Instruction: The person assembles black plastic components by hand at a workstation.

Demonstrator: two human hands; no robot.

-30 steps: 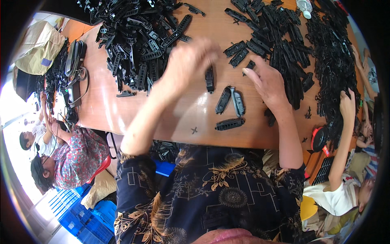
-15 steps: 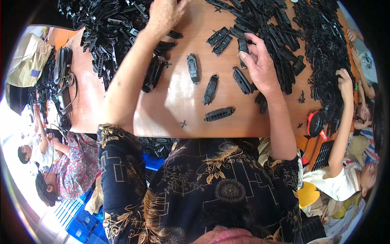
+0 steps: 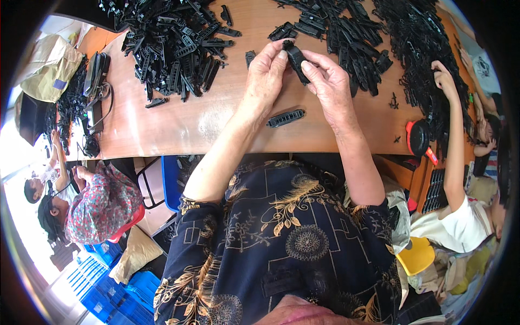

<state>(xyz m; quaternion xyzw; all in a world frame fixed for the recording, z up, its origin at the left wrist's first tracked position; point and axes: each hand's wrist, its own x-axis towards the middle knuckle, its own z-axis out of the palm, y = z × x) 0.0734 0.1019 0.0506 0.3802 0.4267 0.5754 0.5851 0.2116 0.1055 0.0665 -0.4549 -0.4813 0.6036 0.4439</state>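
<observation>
Both my hands meet above the far middle of the table around one long, narrow black plastic part (image 3: pixel 296 60). My left hand (image 3: pixel 264 73) pinches its upper end between thumb and fingers. My right hand (image 3: pixel 331 85) grips its right side, thumb lying along it; the fingertips behind are partly hidden. Below them lies a loose black part with a row of slots (image 3: pixel 285 118). Another small black part (image 3: pixel 249 58) shows just left of my left hand.
Heaps of similar black parts lie at the left (image 3: pixel 179 49), behind my right hand (image 3: pixel 363 43) and along the right side (image 3: pixel 428 65). A round red-and-black object (image 3: pixel 418 138) sits near the front right edge. A co-worker's hand (image 3: pixel 444 78) reaches onto the right heap.
My left hand has come back from the left heap toward my right hand. Both now hold a black part together. Several loose parts are no longer in sight on the middle of the table.
</observation>
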